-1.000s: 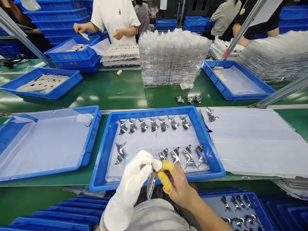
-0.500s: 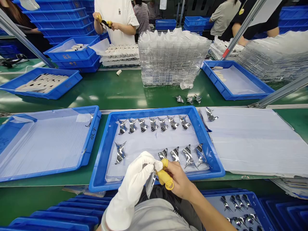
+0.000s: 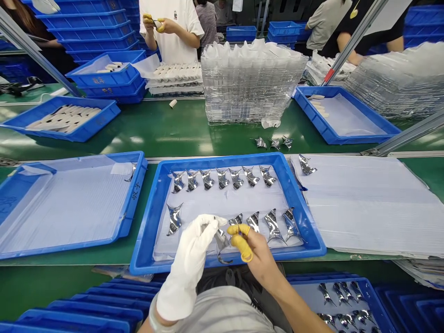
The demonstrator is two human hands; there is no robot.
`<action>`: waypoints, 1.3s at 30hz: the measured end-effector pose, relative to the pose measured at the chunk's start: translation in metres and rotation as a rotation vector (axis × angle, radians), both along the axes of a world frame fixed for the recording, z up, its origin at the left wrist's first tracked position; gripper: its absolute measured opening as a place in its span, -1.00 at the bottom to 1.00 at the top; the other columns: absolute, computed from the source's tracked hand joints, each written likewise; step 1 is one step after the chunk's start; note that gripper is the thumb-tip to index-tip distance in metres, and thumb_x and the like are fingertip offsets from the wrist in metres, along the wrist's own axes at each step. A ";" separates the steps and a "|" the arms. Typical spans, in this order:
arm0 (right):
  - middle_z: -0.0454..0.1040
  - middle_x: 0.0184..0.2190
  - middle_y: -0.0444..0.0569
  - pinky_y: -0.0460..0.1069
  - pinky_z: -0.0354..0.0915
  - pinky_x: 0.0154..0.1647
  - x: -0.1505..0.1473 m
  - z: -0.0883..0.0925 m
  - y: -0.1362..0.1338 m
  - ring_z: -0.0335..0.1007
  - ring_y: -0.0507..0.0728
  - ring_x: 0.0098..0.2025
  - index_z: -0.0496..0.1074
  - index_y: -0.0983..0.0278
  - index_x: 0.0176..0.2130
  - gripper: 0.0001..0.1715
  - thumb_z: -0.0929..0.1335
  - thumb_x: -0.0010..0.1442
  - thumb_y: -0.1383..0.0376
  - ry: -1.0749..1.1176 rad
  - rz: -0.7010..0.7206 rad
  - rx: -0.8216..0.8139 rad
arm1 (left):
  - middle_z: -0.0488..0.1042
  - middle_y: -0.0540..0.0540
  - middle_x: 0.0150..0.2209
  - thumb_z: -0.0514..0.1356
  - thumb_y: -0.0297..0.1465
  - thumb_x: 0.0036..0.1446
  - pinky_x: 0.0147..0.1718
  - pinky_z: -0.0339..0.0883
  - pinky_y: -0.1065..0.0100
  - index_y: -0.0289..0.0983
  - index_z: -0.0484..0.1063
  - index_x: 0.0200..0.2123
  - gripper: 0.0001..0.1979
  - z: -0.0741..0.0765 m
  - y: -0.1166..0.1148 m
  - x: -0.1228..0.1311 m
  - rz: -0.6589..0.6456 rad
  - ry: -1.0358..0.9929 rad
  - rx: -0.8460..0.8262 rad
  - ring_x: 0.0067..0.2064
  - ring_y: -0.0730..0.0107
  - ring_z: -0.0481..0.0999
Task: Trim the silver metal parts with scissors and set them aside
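Note:
My left hand (image 3: 190,259), in a white glove, pinches a shiny curved metal piece (image 3: 222,239) over the front edge of a blue tray (image 3: 138,245). Yellow finger cots cover the thumb and a finger of my right hand (image 3: 253,247). These fingertips are pressed together just right of the piece; whatever they hold is too small to make out. Behind my hands, the paper-lined tray bears a back row of several mirror-like metal pieces (image 3: 222,178). In the front row, one metal piece (image 3: 174,218) lies at the left and several at the right.
A paper-lined blue tray (image 3: 133,217) stands at left, and a stack of white sheets (image 3: 364,203) at right with one metal piece (image 3: 306,164). Clear plastic trays (image 3: 249,92) are piled behind. A lower tray (image 3: 373,296) holds more pieces. A co-worker (image 3: 169,27) stands opposite.
My right hand has drawn slightly away from my left, and its fingertips have come off the glove. The metal piece has turned, showing its curved lower end.

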State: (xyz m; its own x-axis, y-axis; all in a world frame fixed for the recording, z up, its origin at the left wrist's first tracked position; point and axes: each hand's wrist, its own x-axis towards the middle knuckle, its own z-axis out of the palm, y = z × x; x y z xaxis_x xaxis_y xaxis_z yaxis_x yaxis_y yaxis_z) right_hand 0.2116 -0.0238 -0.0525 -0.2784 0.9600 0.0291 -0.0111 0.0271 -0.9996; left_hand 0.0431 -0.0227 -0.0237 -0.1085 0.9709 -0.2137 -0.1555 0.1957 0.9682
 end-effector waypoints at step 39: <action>0.12 -0.61 -0.28 -0.10 -0.04 -0.62 -0.001 0.018 -0.008 -0.07 -0.05 -0.60 0.46 0.25 -0.34 -0.51 0.45 0.28 -0.11 0.283 0.099 -0.178 | 0.70 -0.08 -0.26 0.46 -0.14 0.06 -0.09 0.52 0.31 -0.24 0.62 -0.29 -0.71 0.018 0.000 0.002 0.271 0.043 0.116 -0.15 0.26 0.66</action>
State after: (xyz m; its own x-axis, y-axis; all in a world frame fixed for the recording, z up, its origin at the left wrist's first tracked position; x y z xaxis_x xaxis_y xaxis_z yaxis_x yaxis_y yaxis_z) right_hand 0.2102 -0.0317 -0.0349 -0.3748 0.9259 -0.0469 -0.2827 -0.1623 -0.9454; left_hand 0.0448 -0.0228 -0.0061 -0.3738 0.9229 -0.0922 -0.1449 0.0401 0.9886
